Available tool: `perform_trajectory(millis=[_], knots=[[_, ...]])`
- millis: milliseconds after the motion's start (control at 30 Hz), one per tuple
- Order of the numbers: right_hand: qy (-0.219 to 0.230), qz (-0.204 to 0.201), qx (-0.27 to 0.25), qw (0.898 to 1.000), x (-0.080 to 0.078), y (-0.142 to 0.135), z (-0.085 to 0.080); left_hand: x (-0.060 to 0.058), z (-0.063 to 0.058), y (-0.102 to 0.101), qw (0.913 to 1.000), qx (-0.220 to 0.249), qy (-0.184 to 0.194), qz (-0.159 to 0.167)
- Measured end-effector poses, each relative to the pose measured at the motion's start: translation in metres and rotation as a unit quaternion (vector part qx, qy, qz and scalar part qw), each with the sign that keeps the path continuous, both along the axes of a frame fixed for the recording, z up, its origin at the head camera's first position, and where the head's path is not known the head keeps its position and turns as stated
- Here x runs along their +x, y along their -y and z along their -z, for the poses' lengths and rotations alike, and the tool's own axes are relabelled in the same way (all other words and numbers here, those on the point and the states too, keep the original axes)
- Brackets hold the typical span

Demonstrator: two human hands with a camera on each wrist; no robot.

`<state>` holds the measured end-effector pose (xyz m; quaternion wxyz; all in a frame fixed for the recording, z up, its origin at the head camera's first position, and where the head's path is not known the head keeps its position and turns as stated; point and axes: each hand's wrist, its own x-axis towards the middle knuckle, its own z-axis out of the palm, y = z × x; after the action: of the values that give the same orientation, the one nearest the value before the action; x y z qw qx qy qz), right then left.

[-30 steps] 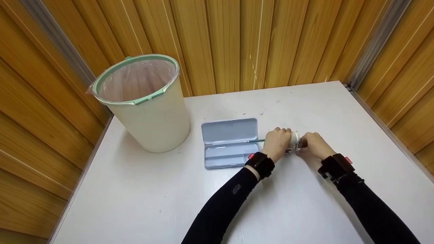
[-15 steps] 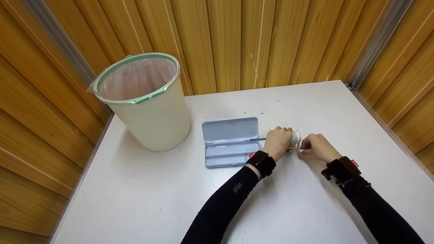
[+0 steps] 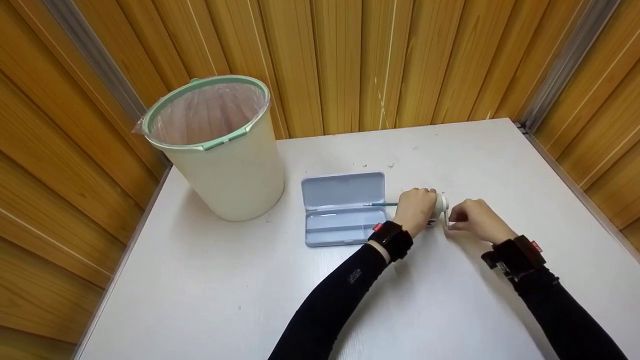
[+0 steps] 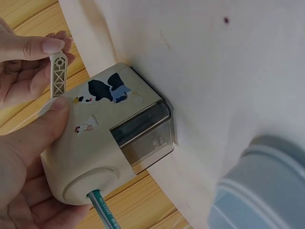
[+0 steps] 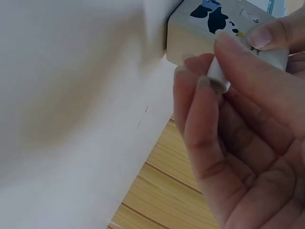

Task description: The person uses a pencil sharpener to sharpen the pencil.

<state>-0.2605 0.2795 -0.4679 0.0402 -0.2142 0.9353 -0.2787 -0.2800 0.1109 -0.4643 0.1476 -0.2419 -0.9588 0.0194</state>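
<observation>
My left hand [image 3: 416, 209] grips a cream crank pencil sharpener [image 4: 107, 126] with cartoon stickers and a clear shavings drawer [image 4: 150, 138]. A green pencil [image 4: 102, 210] sticks out of the sharpener's round front hole; in the head view it points left over the pencil case, its tip hidden. My right hand [image 3: 479, 219] is at the sharpener's other end. In the right wrist view its thumb and fingers pinch the white crank knob [image 3: 449, 226]. The crank arm [image 4: 58, 78] shows its ribbed side in the left wrist view.
A light blue pencil case [image 3: 342, 192] lies opened flat left of the sharpener, with compartments in its lower half. A tall cream bin [image 3: 235, 175] with a green rim and clear liner stands at the back left. Wooden panels [image 3: 335, 65] border the white table [image 3: 225, 295].
My right hand has shifted slightly right and the crank arm has turned with it. The left hand still holds the sharpener in place, and the head view has shifted slightly.
</observation>
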Motion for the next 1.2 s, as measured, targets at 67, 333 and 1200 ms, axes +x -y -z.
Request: perform_trajectory(millis=[67, 333, 1200], knots=[[0.001, 0.0, 0.002, 1.0, 0.002, -0.002, -0.003, 0.001, -0.001, -0.002, 1.0, 0.003, 0.006, 0.001], [-0.029, 0.0, 0.005, 1.0, 0.002, -0.005, -0.034, 0.0, -0.004, -0.001, 1.0, 0.004, 0.008, 0.002], [-0.212, 0.076, -0.051, 0.973, 0.0, 0.005, -0.024, 0.0, -0.002, -0.001, 0.9998, -0.004, 0.019, 0.011]])
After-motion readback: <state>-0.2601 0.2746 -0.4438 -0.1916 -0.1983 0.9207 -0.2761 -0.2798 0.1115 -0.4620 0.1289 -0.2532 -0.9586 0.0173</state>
